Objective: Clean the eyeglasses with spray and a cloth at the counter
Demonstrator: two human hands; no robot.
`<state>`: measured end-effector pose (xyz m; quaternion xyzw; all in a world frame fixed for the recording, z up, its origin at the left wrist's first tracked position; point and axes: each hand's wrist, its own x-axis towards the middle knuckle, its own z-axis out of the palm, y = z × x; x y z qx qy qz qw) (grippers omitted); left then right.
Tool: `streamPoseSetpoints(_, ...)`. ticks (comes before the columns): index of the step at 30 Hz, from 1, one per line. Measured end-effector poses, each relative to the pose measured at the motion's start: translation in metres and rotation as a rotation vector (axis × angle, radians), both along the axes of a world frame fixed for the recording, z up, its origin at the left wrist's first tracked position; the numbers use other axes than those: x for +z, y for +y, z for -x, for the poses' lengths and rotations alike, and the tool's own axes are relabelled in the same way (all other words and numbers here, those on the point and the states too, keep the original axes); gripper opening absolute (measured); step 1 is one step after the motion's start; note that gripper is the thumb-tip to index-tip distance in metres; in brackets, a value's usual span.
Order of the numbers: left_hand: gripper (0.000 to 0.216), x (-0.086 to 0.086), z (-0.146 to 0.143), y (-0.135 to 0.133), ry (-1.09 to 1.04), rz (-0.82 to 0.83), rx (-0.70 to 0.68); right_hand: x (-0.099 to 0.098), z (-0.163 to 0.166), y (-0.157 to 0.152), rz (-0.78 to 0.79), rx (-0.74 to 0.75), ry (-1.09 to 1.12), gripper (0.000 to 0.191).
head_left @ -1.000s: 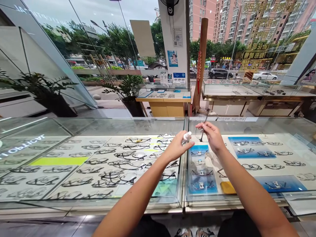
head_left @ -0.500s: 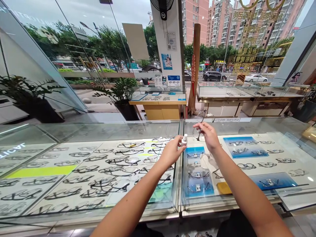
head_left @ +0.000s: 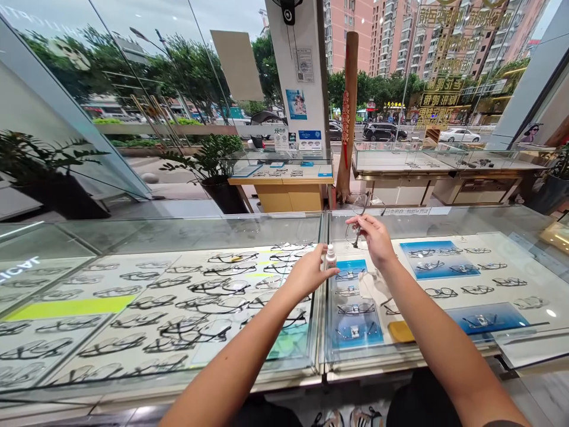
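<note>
My left hand [head_left: 307,271] is above the seam between two glass display counters. Its thumb and fingers are closed around a small white bottle [head_left: 331,257], which is upright with its cap or nozzle at the top. To its right, my right hand [head_left: 374,240] pinches a thin-framed pair of eyeglasses [head_left: 368,204]. The glasses are tilted up, one round lens above the fingers and one below. Under my right wrist lies a crumpled pale cloth [head_left: 368,286], partly hidden by the forearm. A yellow-brown folded cloth or pouch [head_left: 400,332] is nearer to me.
The left glass display counter [head_left: 178,356] holds many eyeglass frames in rows. Blue display cards [head_left: 359,326] with glasses lie in the right counter. Beyond stand potted plants [head_left: 217,172], a wooden post [head_left: 349,112] and a yellow-fronted display case [head_left: 288,196] before the windows.
The white bottle has lowered slightly, and my left thumb has stretched out more beneath it. In my right hand the glasses have turned, so the upper lens faces me more openly.
</note>
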<state>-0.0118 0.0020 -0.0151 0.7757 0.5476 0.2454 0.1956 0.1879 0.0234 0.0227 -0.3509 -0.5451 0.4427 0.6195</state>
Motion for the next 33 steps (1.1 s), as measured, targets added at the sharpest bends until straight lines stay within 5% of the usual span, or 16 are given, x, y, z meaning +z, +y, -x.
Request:
streamPoseSetpoints(2, 0.052, 0.008, 0.003, -0.004, -0.053, -0.163, 0.069, 0.002, -0.003, 0.002, -0.008, -0.013, 0.014, 0.028)
streamPoseSetpoints(5, 0.03, 0.024, 0.002, -0.018, -0.152, -0.423, 0.128, 0.008, -0.01, 0.003, -0.013, -0.048, 0.057, 0.029)
streamPoseSetpoints(8, 0.017, 0.033, -0.009, -0.039, -0.143, -0.437, -0.184, 0.013, -0.017, 0.004, -0.009, -0.086, 0.105, 0.028)
streamPoseSetpoints(12, 0.015, 0.02, -0.035, -0.06, 0.101, -0.27, -0.708, 0.013, -0.02, 0.005, -0.002, -0.106, 0.13, 0.027)
streamPoseSetpoints(16, 0.023, -0.002, -0.05, -0.063, 0.253, -0.193, -0.836, 0.008, -0.018, 0.008, -0.009, -0.096, 0.099, 0.028)
streamPoseSetpoints(24, 0.039, -0.007, -0.051, -0.058, 0.187, -0.103, -0.769, 0.005, -0.016, 0.009, -0.013, -0.086, 0.074, 0.028)
streamPoseSetpoints(33, 0.007, -0.017, -0.049, -0.044, -0.209, -0.009, -0.255, 0.005, -0.016, 0.009, -0.003, -0.094, 0.082, 0.027)
